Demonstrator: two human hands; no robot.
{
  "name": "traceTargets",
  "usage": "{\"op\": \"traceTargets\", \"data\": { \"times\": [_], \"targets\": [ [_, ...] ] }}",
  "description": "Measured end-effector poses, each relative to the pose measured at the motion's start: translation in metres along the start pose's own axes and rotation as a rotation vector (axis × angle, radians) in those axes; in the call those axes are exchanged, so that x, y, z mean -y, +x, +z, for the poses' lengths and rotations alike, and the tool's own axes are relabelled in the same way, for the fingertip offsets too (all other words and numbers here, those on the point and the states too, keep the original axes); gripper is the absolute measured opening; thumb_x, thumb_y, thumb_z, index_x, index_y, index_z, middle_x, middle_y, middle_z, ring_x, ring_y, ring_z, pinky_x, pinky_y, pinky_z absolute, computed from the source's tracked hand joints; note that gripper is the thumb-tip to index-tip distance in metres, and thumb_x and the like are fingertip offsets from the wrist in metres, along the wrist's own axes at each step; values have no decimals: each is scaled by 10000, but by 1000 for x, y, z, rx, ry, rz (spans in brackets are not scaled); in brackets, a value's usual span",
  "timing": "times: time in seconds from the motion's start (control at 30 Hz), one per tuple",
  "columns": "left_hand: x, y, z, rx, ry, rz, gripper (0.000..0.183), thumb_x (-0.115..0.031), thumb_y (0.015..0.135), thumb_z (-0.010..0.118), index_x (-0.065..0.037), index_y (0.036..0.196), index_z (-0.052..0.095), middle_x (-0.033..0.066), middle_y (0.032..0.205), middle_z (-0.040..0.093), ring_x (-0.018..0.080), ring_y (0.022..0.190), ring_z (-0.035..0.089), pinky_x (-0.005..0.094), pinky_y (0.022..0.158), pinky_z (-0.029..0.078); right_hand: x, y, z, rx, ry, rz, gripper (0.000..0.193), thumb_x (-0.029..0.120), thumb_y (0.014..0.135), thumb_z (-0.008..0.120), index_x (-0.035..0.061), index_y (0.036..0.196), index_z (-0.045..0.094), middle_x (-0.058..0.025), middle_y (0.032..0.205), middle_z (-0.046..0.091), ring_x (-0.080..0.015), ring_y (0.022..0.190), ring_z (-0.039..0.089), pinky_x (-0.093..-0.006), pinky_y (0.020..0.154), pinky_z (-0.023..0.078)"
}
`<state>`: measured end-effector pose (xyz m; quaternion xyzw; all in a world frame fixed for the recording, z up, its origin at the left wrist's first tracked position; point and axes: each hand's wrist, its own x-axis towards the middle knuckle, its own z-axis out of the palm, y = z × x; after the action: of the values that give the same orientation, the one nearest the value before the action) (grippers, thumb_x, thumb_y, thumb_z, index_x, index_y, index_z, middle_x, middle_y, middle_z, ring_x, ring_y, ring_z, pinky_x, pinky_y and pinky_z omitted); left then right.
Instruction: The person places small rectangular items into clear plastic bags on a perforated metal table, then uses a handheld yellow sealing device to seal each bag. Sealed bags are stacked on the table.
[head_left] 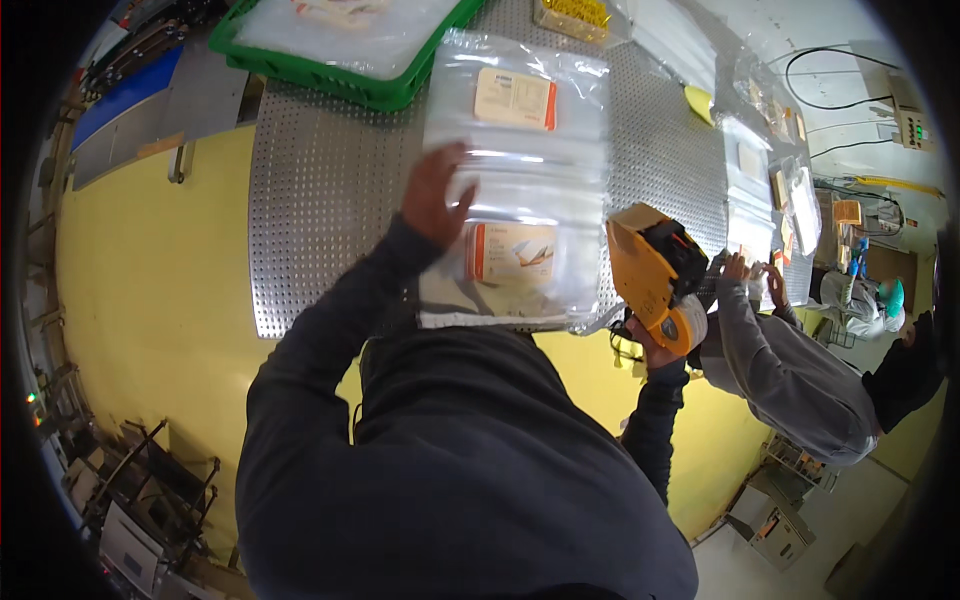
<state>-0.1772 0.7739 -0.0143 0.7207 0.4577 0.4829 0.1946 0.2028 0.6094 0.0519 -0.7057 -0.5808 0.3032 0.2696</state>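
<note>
My left hand (436, 196), slightly blurred, is over the left edge of a stack of clear plastic bags (560, 190), thumb apart from the fingers and nothing in it. Each end of the top bag carries a printed cream-and-orange label, the near label (515, 253) and the far label (514, 98). At the right side of the bags my right hand (655, 346) is wrapped round an orange and black handheld label gun (645, 275), its head pointing away from me. The gun's handle is partly hidden by the hand.
The bags lie on a perforated metal table (330, 200). At the far left stands a green crate (385, 95) filled with clear bags; a clear box of yellow pieces (578, 15) sits at the back. To my right a co-worker (790, 370) handles more bags.
</note>
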Motion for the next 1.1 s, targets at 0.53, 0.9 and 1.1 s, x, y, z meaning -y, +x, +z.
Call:
{"op": "traceTargets", "data": {
  "times": [0.53, 0.9, 1.1],
  "targets": [
    [-10, -132, -25, 505, 176, 78, 495, -322, 738, 684, -195, 1203, 575, 117, 1436, 349, 262, 1340, 310, 426, 1074, 257, 91, 92, 26, 745, -751, -256, 252, 79, 721, 653, 80, 973, 658, -147, 868, 655, -321, 830, 625, -377, 757, 493],
    [-13, -119, -27, 529, 184, 55, 233, -237, 735, 704, -155, 953, 694, 71, 1273, 525, 246, 1180, 463, 428, 976, 345, -5, 78, -66, 233, -440, -289, 383, 213, 742, 726, 18, 1046, 597, -107, 911, 647, -238, 811, 615, -339, 745, 494],
    [-4, 8, -29, 916, -295, -234, 113, -161, 796, 669, -55, 833, 678, 75, 801, 670, 146, 741, 611, 303, 721, 477, -15, 40, -51, -52, 50, -94, 184, 44, 806, 612, -12, 969, 549, -75, 810, 631, -159, 696, 593, -283, 677, 486]
  ]
}}
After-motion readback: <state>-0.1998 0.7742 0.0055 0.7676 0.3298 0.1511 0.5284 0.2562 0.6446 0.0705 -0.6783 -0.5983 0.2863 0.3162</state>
